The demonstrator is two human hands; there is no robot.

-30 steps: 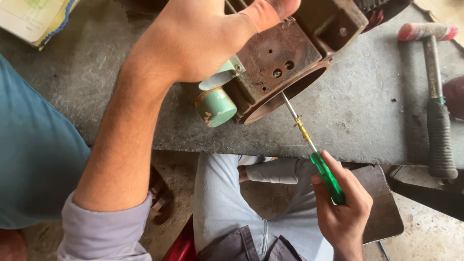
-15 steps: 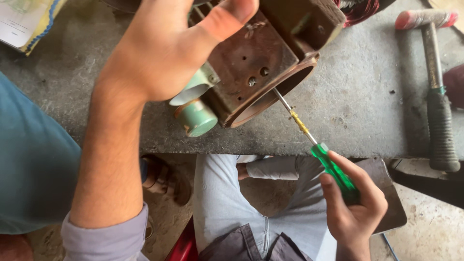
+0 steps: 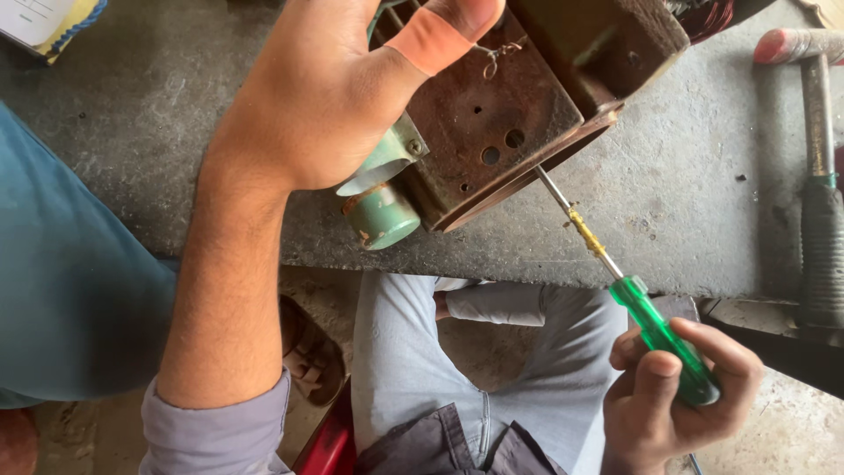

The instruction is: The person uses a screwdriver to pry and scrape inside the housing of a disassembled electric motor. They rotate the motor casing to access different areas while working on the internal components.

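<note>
Two hands: we work both on one rusty motor housing [image 3: 501, 123], at 12 o'clock on the concrete bench [image 3: 694, 202].
Left hand [image 3: 343, 105]: fingers clamped on the housing, bracing it, as we judge.
Right hand [image 3: 673, 396]: at 5 o'clock, fingers closed around the green-handled screwdriver [image 3: 655, 330], tip under the rim.
Hammer [image 3: 822, 193]: lies apart at 3 o'clock.

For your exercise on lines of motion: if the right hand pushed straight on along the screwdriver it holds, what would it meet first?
The right hand points the green-handled screwdriver up and left. Its tip already sits at the lower edge of the rusty metal housing, so that comes first, though the exact contact spot is hidden.
</note>
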